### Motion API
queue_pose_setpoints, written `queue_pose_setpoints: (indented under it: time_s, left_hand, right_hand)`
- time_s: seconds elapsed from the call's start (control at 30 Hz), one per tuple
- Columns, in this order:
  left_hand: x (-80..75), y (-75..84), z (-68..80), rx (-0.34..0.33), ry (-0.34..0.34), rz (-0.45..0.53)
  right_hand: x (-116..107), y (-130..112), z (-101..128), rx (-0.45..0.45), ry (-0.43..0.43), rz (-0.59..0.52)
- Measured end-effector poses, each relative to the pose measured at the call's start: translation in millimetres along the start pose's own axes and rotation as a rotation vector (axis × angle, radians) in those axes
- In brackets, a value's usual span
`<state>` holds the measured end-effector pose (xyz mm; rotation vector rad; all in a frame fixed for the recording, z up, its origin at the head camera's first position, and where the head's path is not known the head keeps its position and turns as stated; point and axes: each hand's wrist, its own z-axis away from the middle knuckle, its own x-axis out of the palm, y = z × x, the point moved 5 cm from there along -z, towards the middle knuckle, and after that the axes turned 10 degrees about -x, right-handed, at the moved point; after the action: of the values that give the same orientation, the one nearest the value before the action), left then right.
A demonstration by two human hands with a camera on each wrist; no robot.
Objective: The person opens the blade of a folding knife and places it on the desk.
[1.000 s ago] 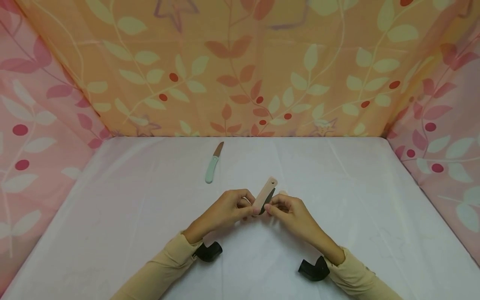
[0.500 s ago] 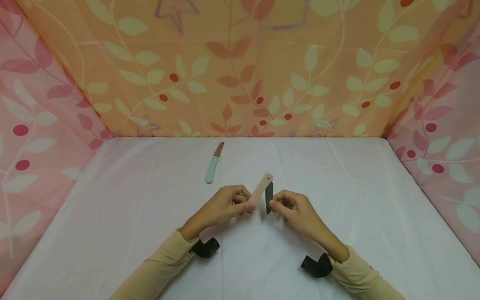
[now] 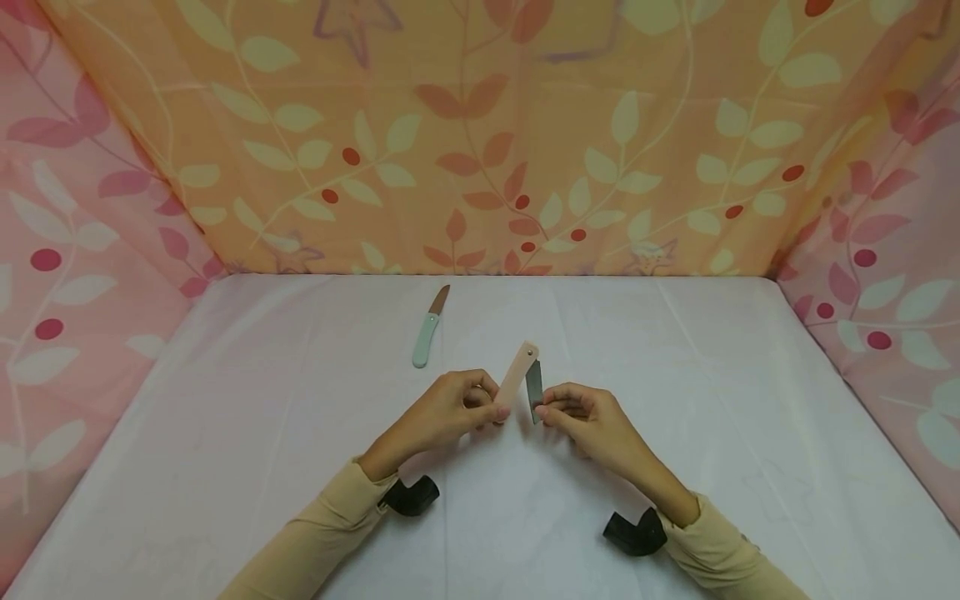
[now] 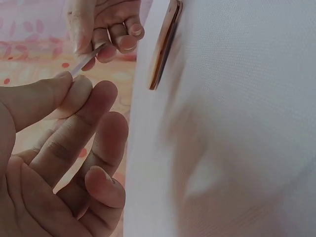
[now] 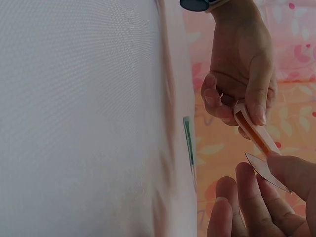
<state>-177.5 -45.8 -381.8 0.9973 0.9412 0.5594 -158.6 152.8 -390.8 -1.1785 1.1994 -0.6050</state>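
Near the middle of the frame in the head view, a folding knife with a pale pink handle is held above the surface between both hands. The left hand, left of centre, grasps the lower end of the handle between thumb and fingers; the right hand, right of centre, pinches the grey blade near its free end. The blade is partly swung out, handle and blade meeting at the rivet at the top like an upside-down V. In the right wrist view, the long slot of the handle shows at centre right, with the blade below it under the thumb. A second knife, with a mint-green handle, lies on the white cloth left of centre, beyond the hands, its blade pointing up the frame. At the top middle of the left wrist view, a slim pinkish folded object rests on the cloth. Beige sleeves enter from the lower corners, with black fittings at the wrists. A leaf-patterned fabric, orange behind and pink at the sides, fills the upper frame.
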Motion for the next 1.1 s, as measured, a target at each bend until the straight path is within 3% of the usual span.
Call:
queue_pose_setpoints:
  time_s: [0.4, 0.7, 1.1]
  left_hand:
    - [9.9, 0.7, 2.0, -0.013, -0.036, -0.017]
    - [7.5, 2.9, 1.6, 0.024, 0.007, 0.009]
    - [3.7, 1.6, 0.5, 0.028, 0.015, -0.014]
  right_hand:
    - [4.3, -2.2, 2.1, -0.094, -0.044, 0.024]
    - [6.9, -3.6, 2.1, -0.089, -0.061, 0.029]
    - [0.6, -4.1, 0.2, -0.049, -0.073, 0.056]
